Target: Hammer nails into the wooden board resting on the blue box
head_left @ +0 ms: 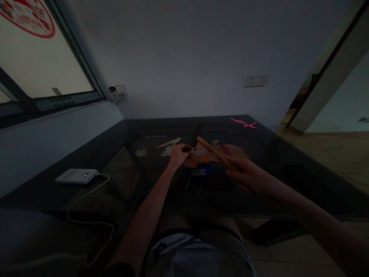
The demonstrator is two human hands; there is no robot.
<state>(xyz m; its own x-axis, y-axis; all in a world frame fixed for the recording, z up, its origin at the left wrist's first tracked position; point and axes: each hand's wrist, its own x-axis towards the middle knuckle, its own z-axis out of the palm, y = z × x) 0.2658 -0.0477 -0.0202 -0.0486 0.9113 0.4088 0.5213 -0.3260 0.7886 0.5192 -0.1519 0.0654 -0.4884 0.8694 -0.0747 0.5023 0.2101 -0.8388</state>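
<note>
Wooden stick (212,151): slanted above the orange-brown piece (201,156), lower end inside the closed grip of the right hand (243,169). Left hand (178,156): narrow grip at the piece's near-left edge; cannot tell whether anything is pinched. Dim light; dark upright shape (196,134) behind, not identifiable; stick's lower end covered by fingers. Stick smooth, tan, rounded at the tip. Piece looks rough-topped, over a blue container (204,170) on the dark worktop (115,154).
</note>
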